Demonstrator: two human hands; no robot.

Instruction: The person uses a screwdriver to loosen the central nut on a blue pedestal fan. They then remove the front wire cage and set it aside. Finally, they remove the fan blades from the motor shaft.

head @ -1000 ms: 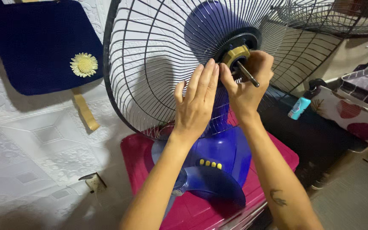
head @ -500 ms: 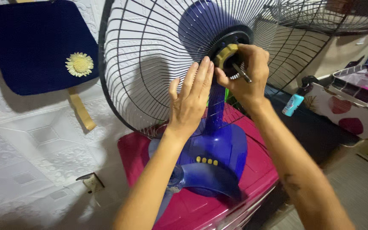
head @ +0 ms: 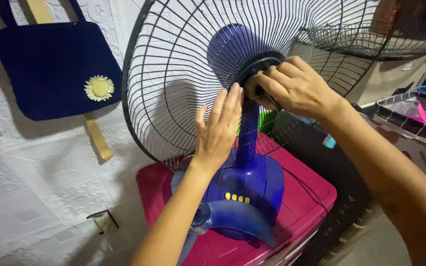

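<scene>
Yellow plastic nut sits at the hub of the black wire rear guard, mostly hidden under the right hand; its fingers curl closed around the nut, gripping it. Left hand is flat and open, fingertips pressed on the guard wires just left of the nut, holding nothing. Guard is mounted on the blue fan stand; blades and front guard look not yet fitted, nut tightness unclear.

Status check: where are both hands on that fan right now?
Right hand closed over yellow nut at guard hub. Left hand flat on wire guard. Nothing in the way.
</scene>
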